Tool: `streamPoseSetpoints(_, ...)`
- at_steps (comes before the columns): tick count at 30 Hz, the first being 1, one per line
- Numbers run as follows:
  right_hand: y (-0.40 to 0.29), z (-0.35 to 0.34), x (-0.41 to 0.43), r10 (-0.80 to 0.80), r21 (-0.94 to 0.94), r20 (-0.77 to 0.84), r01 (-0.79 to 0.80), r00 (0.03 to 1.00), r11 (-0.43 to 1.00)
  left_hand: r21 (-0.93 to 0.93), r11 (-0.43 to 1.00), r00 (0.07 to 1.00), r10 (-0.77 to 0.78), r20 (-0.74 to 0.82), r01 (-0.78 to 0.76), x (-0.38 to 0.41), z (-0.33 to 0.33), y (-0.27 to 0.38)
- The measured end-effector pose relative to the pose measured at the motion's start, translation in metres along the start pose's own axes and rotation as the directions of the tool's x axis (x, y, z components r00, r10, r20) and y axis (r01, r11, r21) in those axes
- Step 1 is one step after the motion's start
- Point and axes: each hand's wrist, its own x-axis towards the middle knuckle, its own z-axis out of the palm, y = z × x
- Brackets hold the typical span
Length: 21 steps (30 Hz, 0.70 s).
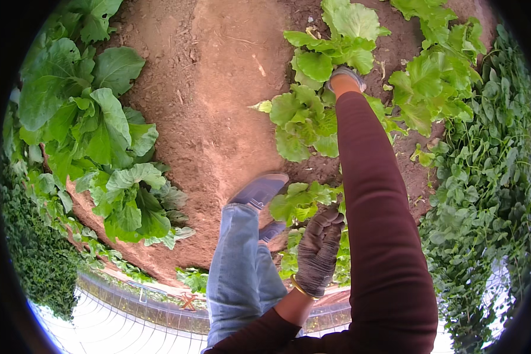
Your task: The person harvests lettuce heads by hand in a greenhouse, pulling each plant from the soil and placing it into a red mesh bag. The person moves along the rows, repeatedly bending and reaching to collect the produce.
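My right arm, in a dark maroon sleeve, stretches far forward. Its grey-gloved right hand (348,76) reaches in under the leaves of a green lettuce plant (336,46). Leaves cover the fingers, so their grip is hidden. Close to my body, my left hand (321,252) wears a dark knitted glove, with a gold-coloured bangle (304,287) at the wrist. Its fingers are loosely curled together, and nothing shows in them. Just beyond those fingers grows a smaller lettuce plant (303,201). Another lettuce (305,119) stands left of my right forearm.
A bare soil path (230,88) runs forward, with large leafy greens (93,115) along its left side. My blue shoe (261,188) is planted at the path's right edge. More lettuces (429,84) and a dense wall of climbing vines (473,190) line the right.
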Motion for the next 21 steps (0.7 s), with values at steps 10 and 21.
streamPoseSetpoints(10, 0.002, 0.017, 0.029, -0.028, 0.073, -0.033, 0.03, 0.999, 0.997, 0.033, 0.999, 1.0, -0.009, -0.004, 0.009, -0.003, 0.002, 0.002)
streamPoseSetpoints(21, 0.0, 0.019, 0.024, -0.065, -0.025, 0.008, 0.066, 0.998, 0.998, 0.049, 0.997, 0.997, -0.062, 0.052, 0.059, -0.009, 0.002, 0.002)
